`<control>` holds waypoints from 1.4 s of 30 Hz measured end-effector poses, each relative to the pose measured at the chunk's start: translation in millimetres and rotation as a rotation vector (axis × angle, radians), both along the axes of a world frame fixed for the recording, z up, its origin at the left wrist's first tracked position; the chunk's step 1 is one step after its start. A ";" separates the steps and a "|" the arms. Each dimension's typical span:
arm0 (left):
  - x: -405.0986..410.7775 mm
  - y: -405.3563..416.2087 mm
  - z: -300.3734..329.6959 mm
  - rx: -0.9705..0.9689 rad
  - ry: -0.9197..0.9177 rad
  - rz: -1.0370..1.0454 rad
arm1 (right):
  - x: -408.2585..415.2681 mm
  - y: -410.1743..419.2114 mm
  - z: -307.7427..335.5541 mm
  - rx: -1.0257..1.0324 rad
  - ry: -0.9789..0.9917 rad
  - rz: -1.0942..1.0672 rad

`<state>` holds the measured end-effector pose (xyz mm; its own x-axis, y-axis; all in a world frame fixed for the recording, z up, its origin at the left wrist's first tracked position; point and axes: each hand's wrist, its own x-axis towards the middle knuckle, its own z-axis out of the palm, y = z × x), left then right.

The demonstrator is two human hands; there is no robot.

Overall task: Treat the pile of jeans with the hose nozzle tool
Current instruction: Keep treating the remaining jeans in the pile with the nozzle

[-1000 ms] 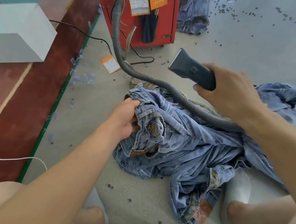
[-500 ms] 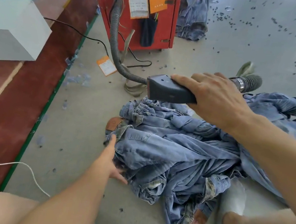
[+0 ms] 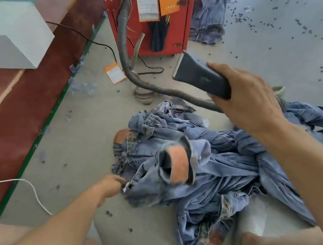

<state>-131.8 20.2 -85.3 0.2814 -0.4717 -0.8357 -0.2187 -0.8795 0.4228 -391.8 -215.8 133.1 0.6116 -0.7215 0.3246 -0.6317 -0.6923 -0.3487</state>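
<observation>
Head view:
Right hand (image 3: 248,96): fingers wrap one flat, wedge-shaped dark nozzle (image 3: 199,75), held above the pile.
Hose (image 3: 124,51): one ribbed grey tube.
Jeans (image 3: 202,164): crumpled blue denim heap on the floor; count unclear.
Left hand (image 3: 112,184): pinches a blurred denim edge.

The pile of jeans (image 3: 207,169) lies on the floor (image 3: 82,153), in front of the machine (image 3: 150,14). The hose (image 3: 124,55) runs from the machine down behind the pile. A box (image 3: 14,35) sits far left.
</observation>
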 end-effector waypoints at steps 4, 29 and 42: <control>-21.4 -19.0 4.7 -0.237 0.135 0.298 | -1.6 4.8 -14.8 0.059 0.116 0.078; -51.6 -47.2 23.5 -0.615 0.471 0.617 | -22.8 13.5 -51.9 0.079 0.484 0.163; -16.2 -38.4 4.7 -0.362 0.696 0.911 | -39.6 6.8 -55.7 0.160 0.512 0.088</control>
<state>-148.1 -18.2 -80.6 0.1744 -0.5726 -0.8011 0.7949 -0.3982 0.4577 -431.4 -209.1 77.4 0.7229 -0.6766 -0.1398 -0.6906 -0.7137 -0.1170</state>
